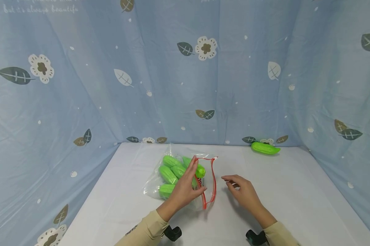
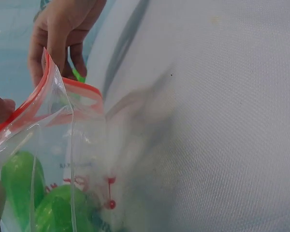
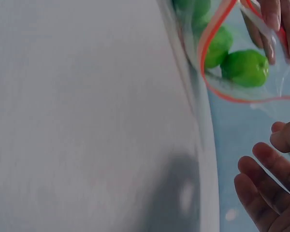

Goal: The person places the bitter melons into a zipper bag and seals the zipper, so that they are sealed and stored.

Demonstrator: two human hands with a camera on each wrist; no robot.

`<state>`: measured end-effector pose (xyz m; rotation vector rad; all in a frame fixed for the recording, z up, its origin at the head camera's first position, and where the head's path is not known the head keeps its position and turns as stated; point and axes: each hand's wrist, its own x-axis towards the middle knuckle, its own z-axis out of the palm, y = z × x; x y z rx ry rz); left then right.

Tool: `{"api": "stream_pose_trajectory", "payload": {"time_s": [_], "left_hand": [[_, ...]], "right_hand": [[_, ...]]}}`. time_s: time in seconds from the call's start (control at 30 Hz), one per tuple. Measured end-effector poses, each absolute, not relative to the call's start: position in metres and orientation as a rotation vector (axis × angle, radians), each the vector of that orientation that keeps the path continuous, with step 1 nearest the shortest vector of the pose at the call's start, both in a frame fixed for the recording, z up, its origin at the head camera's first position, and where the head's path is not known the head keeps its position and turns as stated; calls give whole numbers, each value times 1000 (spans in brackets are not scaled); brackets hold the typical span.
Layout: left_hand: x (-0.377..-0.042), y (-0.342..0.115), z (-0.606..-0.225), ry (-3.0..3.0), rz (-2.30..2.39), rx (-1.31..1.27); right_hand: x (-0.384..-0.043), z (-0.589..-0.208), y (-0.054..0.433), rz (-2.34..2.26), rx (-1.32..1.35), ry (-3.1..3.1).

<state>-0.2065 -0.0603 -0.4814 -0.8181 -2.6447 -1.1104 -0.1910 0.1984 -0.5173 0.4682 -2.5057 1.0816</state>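
Observation:
A clear zip bag (image 1: 214, 177) with a red zip edge lies on the table, its mouth spread wide toward the right. Several green cucumber-like pieces (image 1: 168, 175) are inside it. My left hand (image 1: 185, 189) is over the bag's mouth, fingers extended and thumb stretched across the red edge. In the right wrist view, fingers of the left hand (image 3: 275, 26) reach down at the rim. To the right of the opening, my right hand (image 1: 243, 193) hovers with loosely bent fingers and nothing in them. Its palm and spread fingertips (image 3: 251, 169) show in the right wrist view.
One more green cucumber-like piece (image 1: 265, 148) with a pointed tip lies at the table's back right, near the curtain. A blue patterned curtain (image 1: 172, 85) closes off the back and sides of the white table (image 1: 295, 194). Dark wrist-camera mounts (image 1: 172, 233) sit under the forearms.

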Motion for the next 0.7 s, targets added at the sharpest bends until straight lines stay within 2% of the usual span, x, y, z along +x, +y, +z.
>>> {"api": "stream_pose_trajectory", "payload": {"time_s": [0.7], "left_hand": [[-205,-61,-480,-2640,-1121,-825]], "right_hand": [[-200,-532,253,1017,324,-2641]]}}
